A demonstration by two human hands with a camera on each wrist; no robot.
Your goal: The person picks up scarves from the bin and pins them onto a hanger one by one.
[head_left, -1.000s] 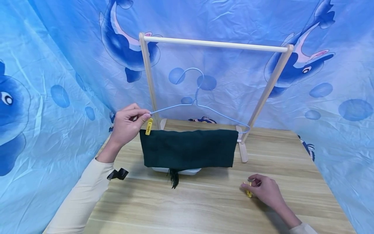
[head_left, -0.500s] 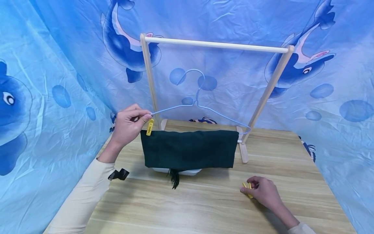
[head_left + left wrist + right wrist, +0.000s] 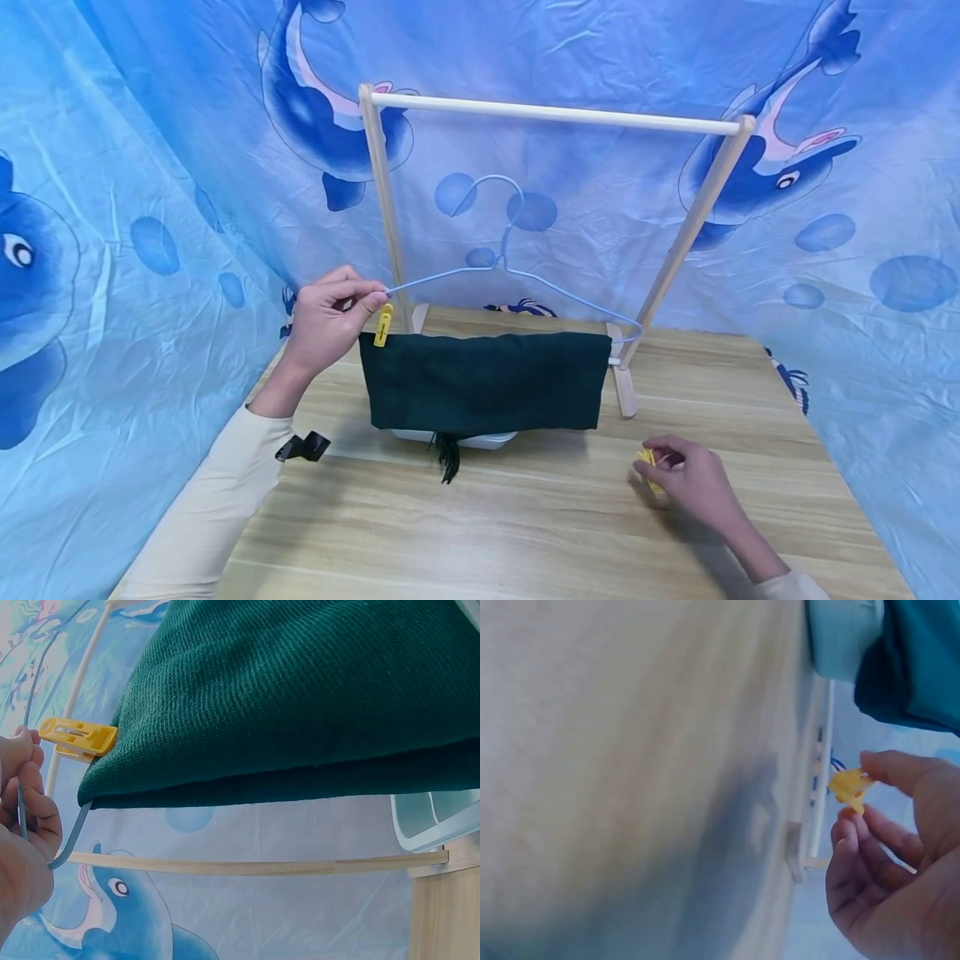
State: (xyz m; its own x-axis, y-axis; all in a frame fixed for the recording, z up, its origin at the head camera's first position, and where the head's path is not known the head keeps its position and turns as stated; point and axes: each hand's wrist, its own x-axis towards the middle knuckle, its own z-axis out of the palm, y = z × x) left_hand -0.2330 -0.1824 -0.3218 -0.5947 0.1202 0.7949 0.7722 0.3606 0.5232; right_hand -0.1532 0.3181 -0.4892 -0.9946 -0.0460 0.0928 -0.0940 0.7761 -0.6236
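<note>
A dark green fringed cloth [image 3: 487, 383], perhaps a scarf, hangs folded over the lower bar of a light blue wire hanger [image 3: 555, 286]. My left hand [image 3: 327, 321] pinches the hanger's left corner and holds it up. Just beside those fingers, a yellow clothespin [image 3: 82, 737] clips the cloth's left end to the hanger. Between thumb and fingertips, my right hand [image 3: 693, 483] pinches a second yellow clothespin [image 3: 847, 786], raised above the tabletop in the right wrist view. No clip shows on the cloth's right end.
Behind the cloth stands a wooden rack [image 3: 693, 225] with a white top rail [image 3: 555, 112]. A pale container [image 3: 487, 440] sits on the wooden table [image 3: 480, 533], mostly hidden under the cloth. Blue dolphin-print curtains [image 3: 615, 50] surround the table.
My right hand has lifted the clothespin off the table and shifted slightly right and away from me. The left hand, hanger and cloth stay nearly still.
</note>
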